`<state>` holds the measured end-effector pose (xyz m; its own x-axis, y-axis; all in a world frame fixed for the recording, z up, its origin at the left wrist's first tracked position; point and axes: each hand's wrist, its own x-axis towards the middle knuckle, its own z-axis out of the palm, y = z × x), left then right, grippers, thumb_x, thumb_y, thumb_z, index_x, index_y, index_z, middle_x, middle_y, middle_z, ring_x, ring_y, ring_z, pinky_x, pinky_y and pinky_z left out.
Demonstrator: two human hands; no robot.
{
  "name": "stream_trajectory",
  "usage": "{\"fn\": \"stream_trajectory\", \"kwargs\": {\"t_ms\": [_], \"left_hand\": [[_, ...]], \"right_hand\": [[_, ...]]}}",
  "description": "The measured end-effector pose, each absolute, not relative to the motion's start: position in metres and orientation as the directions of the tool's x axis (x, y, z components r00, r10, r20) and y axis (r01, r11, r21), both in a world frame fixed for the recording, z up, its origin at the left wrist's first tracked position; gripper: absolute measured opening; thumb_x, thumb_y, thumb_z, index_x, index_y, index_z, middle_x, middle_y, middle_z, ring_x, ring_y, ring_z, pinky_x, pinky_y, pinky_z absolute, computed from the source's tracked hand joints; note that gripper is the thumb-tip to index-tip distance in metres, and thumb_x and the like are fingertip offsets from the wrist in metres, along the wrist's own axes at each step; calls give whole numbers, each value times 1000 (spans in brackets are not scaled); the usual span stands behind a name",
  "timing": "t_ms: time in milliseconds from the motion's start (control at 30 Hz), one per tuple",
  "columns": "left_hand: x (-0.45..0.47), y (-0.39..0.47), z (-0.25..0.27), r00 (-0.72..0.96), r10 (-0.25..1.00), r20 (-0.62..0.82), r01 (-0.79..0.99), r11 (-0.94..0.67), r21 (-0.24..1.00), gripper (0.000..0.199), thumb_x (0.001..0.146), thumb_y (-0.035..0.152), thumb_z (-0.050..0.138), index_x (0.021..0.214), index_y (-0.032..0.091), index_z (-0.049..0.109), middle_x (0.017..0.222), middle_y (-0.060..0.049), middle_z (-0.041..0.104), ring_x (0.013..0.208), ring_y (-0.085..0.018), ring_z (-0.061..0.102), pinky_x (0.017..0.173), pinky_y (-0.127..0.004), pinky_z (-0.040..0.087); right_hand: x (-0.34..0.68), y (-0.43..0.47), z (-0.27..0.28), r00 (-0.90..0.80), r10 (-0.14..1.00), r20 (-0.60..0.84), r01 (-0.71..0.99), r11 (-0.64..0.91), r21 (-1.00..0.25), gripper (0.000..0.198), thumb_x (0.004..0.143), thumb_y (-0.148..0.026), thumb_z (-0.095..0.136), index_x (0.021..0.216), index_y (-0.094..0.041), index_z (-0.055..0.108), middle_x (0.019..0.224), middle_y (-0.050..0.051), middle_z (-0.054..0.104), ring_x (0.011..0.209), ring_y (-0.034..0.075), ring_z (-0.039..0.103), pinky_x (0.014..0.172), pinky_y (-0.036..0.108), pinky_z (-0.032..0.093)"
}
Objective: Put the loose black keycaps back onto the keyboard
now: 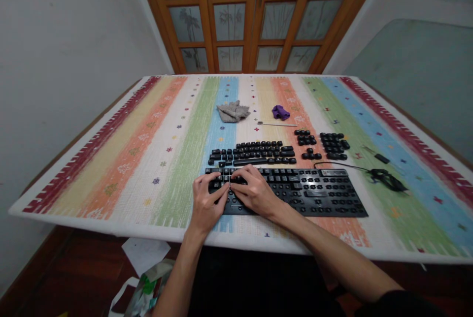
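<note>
A black computer keyboard [318,194] lies near the table's front edge, with keycaps on part of its upper left and bare key switches elsewhere. Over its left end are my left hand [207,199] and my right hand [254,191], fingers bent and both thumb tips meeting among the keys. Whatever sits between the fingertips is too small and hidden to name. Just behind the keyboard, loose black keycaps [264,149] are laid out in rows, with a long space bar [250,162] in front. More loose keycaps [334,145] form groups to the right.
A grey cloth [233,111], a purple cloth [281,112] and a thin brush [277,124] lie farther back. The keyboard's cable [388,179] is bundled at right. A striped tablecloth [121,159] covers the table. A bag [148,287] stands on the floor, lower left.
</note>
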<state>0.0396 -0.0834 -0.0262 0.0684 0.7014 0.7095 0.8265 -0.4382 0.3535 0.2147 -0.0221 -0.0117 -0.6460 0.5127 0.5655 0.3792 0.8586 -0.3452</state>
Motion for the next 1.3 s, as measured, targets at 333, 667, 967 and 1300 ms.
{"fn": "stream_trajectory", "kwargs": {"t_ms": [333,667,967,1300], "left_hand": [[40,-89,-25,29,703,710,825,-418,380,18,87,16,68,101,26,74,110,-8,65,106,-25,57,91,-46,49],[45,-88,-32,367,687,627,788,-588,182,38,93,13,54,131,15,58,132,-13,65,128,-26,58,108,-52,46],[44,-85,-35,345,708,616,782,-580,228,53,95,13,52,147,15,40,131,-12,65,124,-24,61,107,-49,50],[46,-92,-34,136,766,628,751,-493,440,80,94,17,57,158,13,9,127,-14,67,128,-24,58,109,-46,49]], "right_hand": [[249,25,18,-594,589,549,429,808,-403,13,90,-21,65,84,-21,76,97,7,68,94,23,53,84,43,47],[237,105,11,-696,627,350,534,778,-331,12,88,-22,68,84,-21,79,88,7,72,86,22,59,86,41,45],[211,124,4,-707,660,255,616,751,-236,14,88,-23,68,88,-20,81,94,11,72,89,25,56,83,41,43],[207,129,4,-709,691,144,658,721,-219,16,86,-22,66,90,-18,81,95,12,73,95,26,55,86,38,40]]}}
